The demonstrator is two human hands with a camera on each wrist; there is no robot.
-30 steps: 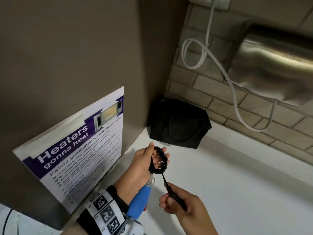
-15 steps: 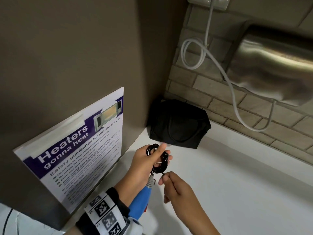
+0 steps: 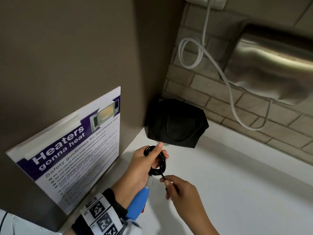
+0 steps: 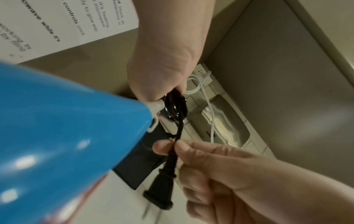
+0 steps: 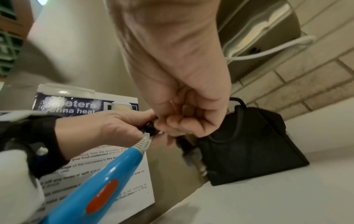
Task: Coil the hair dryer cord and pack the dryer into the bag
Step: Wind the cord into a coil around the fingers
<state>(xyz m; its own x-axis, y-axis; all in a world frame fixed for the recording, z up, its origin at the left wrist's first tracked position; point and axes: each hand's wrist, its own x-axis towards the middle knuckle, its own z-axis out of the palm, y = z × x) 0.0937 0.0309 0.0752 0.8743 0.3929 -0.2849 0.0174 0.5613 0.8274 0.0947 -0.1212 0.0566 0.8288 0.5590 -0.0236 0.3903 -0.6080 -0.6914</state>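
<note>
The blue hair dryer (image 3: 138, 203) hangs handle-up below my left hand (image 3: 144, 165); its handle (image 5: 107, 178) has an orange switch. My left hand grips the black cord (image 3: 159, 164), wound into a small coil. My right hand (image 3: 176, 187) pinches the cord's loose end just under the coil, and the black plug (image 4: 162, 188) dangles below its fingers (image 4: 189, 151). The black bag (image 3: 176, 122) sits in the corner on the white counter (image 3: 237, 184), just beyond both hands; I cannot tell whether it is open.
A grey panel with a microwave safety poster (image 3: 71, 150) stands close on the left. A brick wall (image 3: 211, 99) behind the bag carries a steel hand dryer (image 3: 274, 65) and a looped white cable (image 3: 191, 53).
My right hand slid up the cord from the plug to just below the coil. The left thumb shifted over the coil, which now looks tighter.
</note>
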